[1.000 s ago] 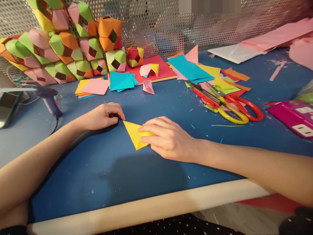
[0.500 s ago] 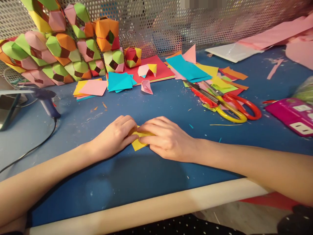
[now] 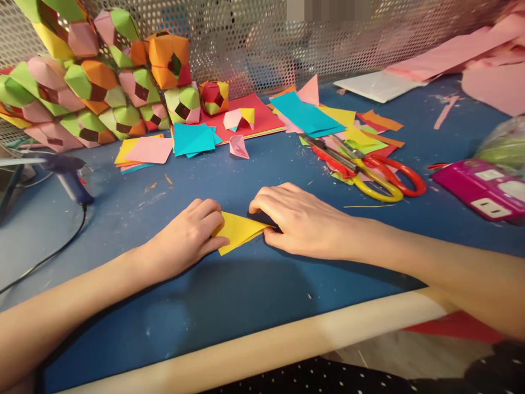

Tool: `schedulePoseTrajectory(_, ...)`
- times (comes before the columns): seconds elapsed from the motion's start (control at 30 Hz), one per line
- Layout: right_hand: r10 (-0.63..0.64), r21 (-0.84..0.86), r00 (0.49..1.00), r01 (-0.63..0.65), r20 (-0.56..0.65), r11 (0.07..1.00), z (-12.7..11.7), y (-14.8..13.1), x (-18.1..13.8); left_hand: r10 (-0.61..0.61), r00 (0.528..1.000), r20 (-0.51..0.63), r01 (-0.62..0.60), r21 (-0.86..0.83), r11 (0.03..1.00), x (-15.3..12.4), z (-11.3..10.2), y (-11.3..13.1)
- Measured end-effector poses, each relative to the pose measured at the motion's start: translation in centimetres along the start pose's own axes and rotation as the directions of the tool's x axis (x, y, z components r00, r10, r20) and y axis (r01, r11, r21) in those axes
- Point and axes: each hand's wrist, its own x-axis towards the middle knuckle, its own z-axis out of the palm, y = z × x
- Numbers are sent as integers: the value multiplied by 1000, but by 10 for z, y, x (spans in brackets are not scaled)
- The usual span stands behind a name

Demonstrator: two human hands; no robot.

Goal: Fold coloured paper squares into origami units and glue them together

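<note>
The left hand (image 3: 189, 232) hides the left end of the yellow paper (image 3: 243, 227); whether the right hand (image 3: 305, 219) pinches its right tip cannot be told. The 2 forearms (image 3: 98, 282) run out of view, left and right. The left edge cuts off the cord (image 3: 61, 259) and 1 green ball (image 3: 16, 90); the right edge, the socket strip (image 3: 486, 189) and bag (image 3: 506, 139). Shapes behind the far mesh (image 3: 238, 54) are blurred.

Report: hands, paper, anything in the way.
Left hand gripping yellow paper. Right hand at its pointed right tip. Paper folded. Scissors beyond right hand, apart from paper.
</note>
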Motion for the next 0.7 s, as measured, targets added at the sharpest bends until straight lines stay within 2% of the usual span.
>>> schedulePoseTrajectory(0.13, 1, 8, 1000, -1, 31, 1000, -2, 1, 0, 41, 999, -10, -40, 62, 997, 0, -2, 6)
schedulePoseTrajectory(0.27, 52, 46, 993, -57, 103, 997, -4, 1, -1, 66, 998, -15, -64, 119, 991, 0, -2, 9)
schedulePoseTrajectory(0.43, 118, 37, 979, -126, 167, 991, -10, 4, -3, 104, 994, 16, -105, 163, 981, -1, 0, 8)
schedulePoseTrajectory(0.57, 114, 76, 969, -133, 218, 988, -18, 7, -4, 122, 991, 53, -130, 195, 972, -2, 0, 8)
schedulePoseTrajectory(0.63, 106, 126, 980, -128, 169, 984, -19, 5, -3, 127, 990, 57, -137, 213, 967, -2, 0, 8)
schedulePoseTrajectory(0.7, 79, 176, 996, -85, 38, 981, -16, -1, -1, 133, 990, 56, -142, 226, 964, -2, 0, 8)
